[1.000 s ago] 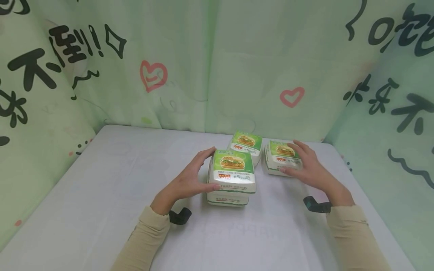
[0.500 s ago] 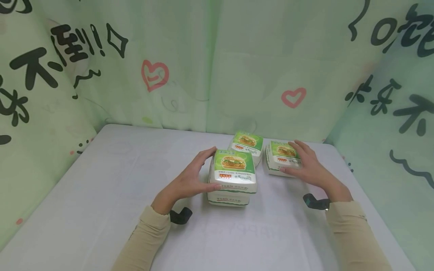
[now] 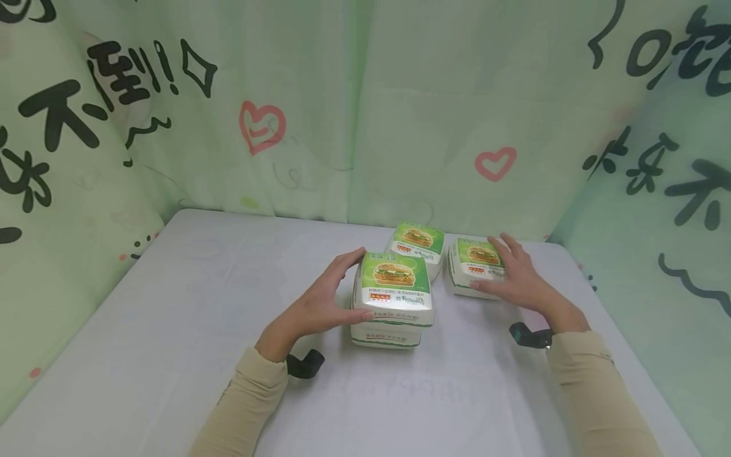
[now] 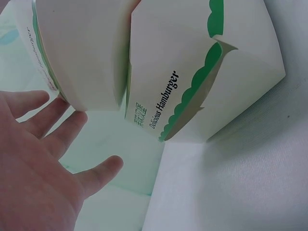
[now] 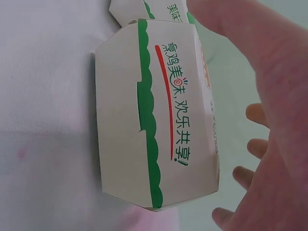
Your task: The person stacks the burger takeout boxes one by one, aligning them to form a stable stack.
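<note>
In the head view, two white-and-green hamburger boxes stand stacked near the table's middle. My left hand (image 3: pixel 320 308) holds the upper box (image 3: pixel 394 289), thumb at its front edge and fingers at its far left side. The left wrist view shows fingertips (image 4: pixel 79 117) at that box's edge, above the lower box (image 4: pixel 178 72). To the right, my right hand (image 3: pixel 525 282) reaches around a separate hamburger box (image 3: pixel 474 270). Its thumb overlaps this box's near side, and its fingers are spread beyond the far right corner. In the right wrist view, those fingers (image 5: pixel 257 147) appear apart from the box.
Behind the stack sits another hamburger box (image 3: pixel 419 238), partly hidden by it. All stand on a white-covered table (image 3: pixel 200 317). A green printed curtain (image 3: pixel 320 127) encloses the back and both sides. Black straps (image 3: pixel 305 364) circle the wrists.
The boxes and my left hand hold their places apart from a slight shift of the view. My right hand has moved very slightly, its fingers a little higher.
</note>
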Available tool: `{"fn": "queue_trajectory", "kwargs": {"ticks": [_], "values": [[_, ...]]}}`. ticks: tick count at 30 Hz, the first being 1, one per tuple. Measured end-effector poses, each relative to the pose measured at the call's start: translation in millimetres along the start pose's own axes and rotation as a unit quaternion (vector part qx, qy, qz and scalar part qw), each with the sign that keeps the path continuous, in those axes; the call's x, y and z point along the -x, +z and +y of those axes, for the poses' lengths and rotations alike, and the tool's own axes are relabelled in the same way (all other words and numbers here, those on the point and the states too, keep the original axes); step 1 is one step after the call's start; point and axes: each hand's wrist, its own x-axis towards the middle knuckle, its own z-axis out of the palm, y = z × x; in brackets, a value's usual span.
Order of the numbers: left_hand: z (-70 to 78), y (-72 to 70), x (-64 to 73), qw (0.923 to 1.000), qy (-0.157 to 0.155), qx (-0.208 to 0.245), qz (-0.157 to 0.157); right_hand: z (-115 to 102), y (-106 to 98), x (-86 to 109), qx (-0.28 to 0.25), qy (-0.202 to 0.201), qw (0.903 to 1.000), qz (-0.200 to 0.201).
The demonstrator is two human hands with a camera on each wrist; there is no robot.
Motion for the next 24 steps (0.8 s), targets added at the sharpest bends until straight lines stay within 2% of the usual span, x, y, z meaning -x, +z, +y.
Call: {"fn": "queue_trajectory", "kwargs": {"ticks": [24], "values": [[2.4, 0.0, 0.1, 1.0, -0.005, -0.005, 0.002, 14, 7, -8.9, 0.013, 0.0, 0.9994, -0.032]]}}
